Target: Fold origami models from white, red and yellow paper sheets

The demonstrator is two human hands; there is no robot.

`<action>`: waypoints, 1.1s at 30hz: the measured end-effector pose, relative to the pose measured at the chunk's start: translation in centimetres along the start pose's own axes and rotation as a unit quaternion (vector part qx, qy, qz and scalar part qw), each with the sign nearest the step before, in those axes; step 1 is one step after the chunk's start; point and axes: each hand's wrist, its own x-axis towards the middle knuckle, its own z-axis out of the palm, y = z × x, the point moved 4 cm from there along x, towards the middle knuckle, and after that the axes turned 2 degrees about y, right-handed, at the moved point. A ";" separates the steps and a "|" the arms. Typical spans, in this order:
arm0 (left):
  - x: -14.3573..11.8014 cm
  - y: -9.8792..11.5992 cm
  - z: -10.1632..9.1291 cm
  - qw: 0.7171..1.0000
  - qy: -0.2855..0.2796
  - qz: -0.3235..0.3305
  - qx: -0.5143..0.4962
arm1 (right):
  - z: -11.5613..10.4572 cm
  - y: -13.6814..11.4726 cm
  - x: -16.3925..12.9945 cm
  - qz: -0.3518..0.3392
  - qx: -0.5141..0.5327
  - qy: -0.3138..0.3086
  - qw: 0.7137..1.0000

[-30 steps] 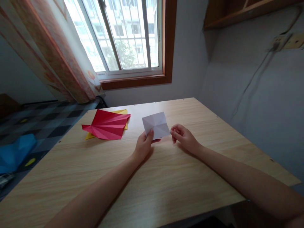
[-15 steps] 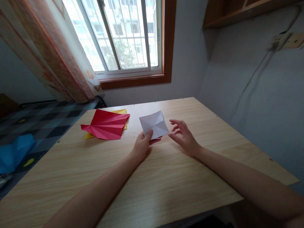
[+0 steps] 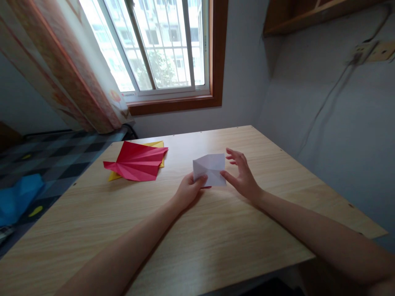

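White paper [image 3: 211, 166]: creased, apparently being folded.
Left hand [image 3: 188, 190]: fingers pinching its lower-left corner.
Right hand [image 3: 244, 179]: fingers wide at right edge; grip seems needed.

- A red pleated paper [image 3: 140, 159] lies on the desk [image 3: 92, 222], partly covering a yellow paper [image 3: 158, 144].
- A blue folded sheet [image 3: 20, 195] rests on a dark checked cloth [image 3: 74, 150] at the left.
- A flowered curtain [image 3: 70, 70] hangs beside a brown-framed window [image 3: 166, 53], through which a green tree [image 3: 160, 68] shows.
- A wooden shelf [image 3: 302, 24] juts from the wall [image 3: 296, 82] at upper right, above a socket [image 3: 365, 52] with a cord [image 3: 321, 107] trailing down.
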 end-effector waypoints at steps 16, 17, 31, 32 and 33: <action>-0.1 0.2 0.2 0.997 -0.005 0.004 0.074 | -0.2 0.0 0.3 -0.040 -0.057 0.018 0.997; -0.1 0.2 0.2 0.997 -0.005 0.001 0.071 | -0.1 0.1 0.2 -0.038 -0.058 0.009 0.998; -0.1 -0.2 0.2 0.998 0.014 -0.039 -0.041 | 0.7 -0.1 -0.2 -0.089 -0.212 -0.058 0.972; -0.1 -0.1 0.2 0.998 0.016 -0.042 -0.043 | 0.7 -0.2 -0.2 -0.101 -0.226 -0.057 0.967; -0.1 -0.1 0.1 0.998 0.018 -0.044 -0.046 | 0.7 -0.3 -0.2 -0.113 -0.236 -0.055 0.963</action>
